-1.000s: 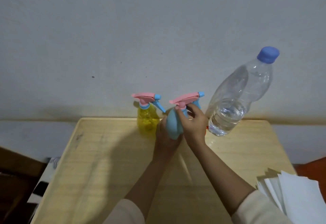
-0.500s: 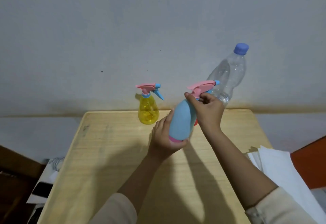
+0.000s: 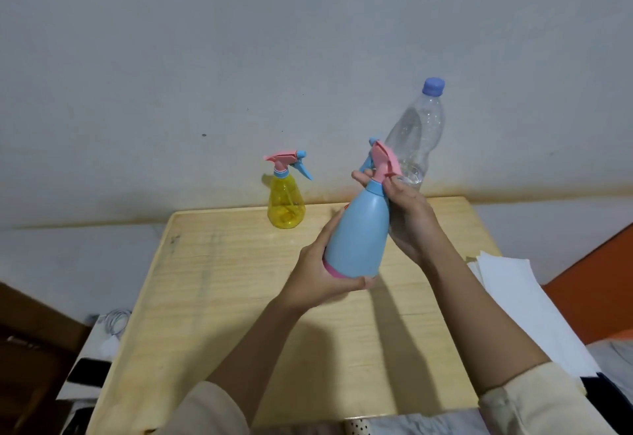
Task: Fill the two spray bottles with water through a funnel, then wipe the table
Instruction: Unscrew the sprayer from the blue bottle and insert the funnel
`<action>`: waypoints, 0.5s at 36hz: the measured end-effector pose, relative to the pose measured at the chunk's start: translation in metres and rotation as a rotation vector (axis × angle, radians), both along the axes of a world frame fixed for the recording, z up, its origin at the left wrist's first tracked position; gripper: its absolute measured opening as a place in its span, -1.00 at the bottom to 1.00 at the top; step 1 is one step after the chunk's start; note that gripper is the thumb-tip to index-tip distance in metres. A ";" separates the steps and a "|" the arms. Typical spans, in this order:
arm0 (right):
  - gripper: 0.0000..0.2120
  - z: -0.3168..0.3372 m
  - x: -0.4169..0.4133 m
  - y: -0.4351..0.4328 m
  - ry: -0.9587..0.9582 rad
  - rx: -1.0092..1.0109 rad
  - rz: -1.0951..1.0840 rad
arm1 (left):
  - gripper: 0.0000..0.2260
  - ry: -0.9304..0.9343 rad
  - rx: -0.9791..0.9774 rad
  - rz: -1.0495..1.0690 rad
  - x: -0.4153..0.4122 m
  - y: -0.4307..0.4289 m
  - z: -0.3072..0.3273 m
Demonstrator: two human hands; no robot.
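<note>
A plain grey-white wall (image 3: 205, 57) stands behind a pale wooden table (image 3: 222, 280), and I look down on both from my head camera, the only view here.

I hold the blue spray bottle (image 3: 359, 232) up off the table, over its middle, tilted so that its top leans away from me and a little to the right. My left hand (image 3: 318, 280) grips the bottle low down, the palm against its side and the thumb curled under the pink band at its base. My right hand (image 3: 411, 218) is at the top. Its fingers (image 3: 363, 176) wrap round the neck just under the pink trigger head (image 3: 383, 158), and the thumb pinches in from the right side. Both cream sleeves show at the bottom edge.

The yellow spray bottle (image 3: 286, 205) stands upright at the far edge of the table, near the wall and well apart from my hands, with its pink and blue trigger head fitted and the nozzle pointing right. A tall clear water bottle (image 3: 419, 136) with a blue cap stands behind my right hand. Its lower part is hidden, so I can only say that it seems to hold some water low down.

Beside the table's right edge lies a stack of white paper sheets (image 3: 520, 301). On the left, below the table, a white cable (image 3: 113, 325) lies coiled.
</note>
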State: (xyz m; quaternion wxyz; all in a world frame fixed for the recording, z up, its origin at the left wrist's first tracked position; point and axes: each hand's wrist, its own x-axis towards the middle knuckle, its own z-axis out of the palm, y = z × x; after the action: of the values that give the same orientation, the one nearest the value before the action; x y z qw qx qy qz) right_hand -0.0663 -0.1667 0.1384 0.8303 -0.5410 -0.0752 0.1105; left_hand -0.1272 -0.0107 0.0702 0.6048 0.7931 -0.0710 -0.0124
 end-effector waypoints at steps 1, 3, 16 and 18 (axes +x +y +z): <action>-0.74 -0.001 -0.004 0.000 0.030 0.011 0.017 | -0.04 0.011 -0.009 0.002 -0.004 -0.001 -0.001; -0.74 -0.005 -0.012 0.006 0.045 -0.081 -0.047 | -0.03 0.026 -0.035 0.019 -0.012 -0.002 -0.003; -0.87 -0.009 -0.033 0.026 -0.025 -0.071 -0.338 | -0.03 -0.084 0.089 0.081 -0.020 0.006 0.002; -0.84 -0.004 -0.032 0.032 -0.026 -0.118 -0.354 | -0.04 -0.096 0.132 0.070 -0.018 0.009 0.005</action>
State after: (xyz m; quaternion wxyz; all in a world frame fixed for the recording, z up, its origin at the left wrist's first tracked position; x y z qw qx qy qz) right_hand -0.0983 -0.1344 0.1349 0.8027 -0.5948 0.0172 -0.0401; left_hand -0.1452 -0.0022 0.0756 0.5473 0.8329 -0.0711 0.0419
